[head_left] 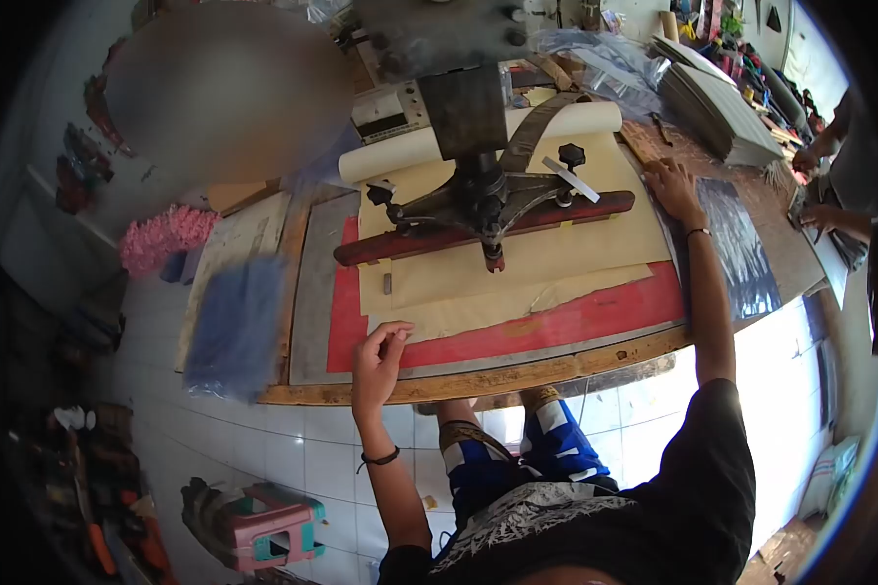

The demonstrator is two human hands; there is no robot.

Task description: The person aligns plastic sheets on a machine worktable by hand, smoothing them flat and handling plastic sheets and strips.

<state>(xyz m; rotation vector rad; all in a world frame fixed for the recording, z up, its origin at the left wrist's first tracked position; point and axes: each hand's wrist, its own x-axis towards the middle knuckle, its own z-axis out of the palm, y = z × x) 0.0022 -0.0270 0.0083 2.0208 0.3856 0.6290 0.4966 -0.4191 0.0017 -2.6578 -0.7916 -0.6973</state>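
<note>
My left hand (376, 363) is over the front left of a red sheet (502, 341), its fingers curled in towards the thumb. Whatever they may hold is hidden. Close to its fingertips lies a cream paper sheet (439, 283) with an uneven front edge, on top of the red sheet. My right hand (675, 191) rests with its fingers spread at the table's right side, beside the red sheet's far corner. Above the paper stands a black metal press head (480, 200) with knobs and a long red bar (556, 222) across it.
A white roll (361, 164) lies behind the press. Grey board stacks (722, 107) and clear plastic (595, 58) are at the back right. A dark printed sheet (737, 244) is at right, near another person's hand (821, 216). A blue plastic-wrapped pack (234, 331) is left; a pink stool (263, 531) stands below.
</note>
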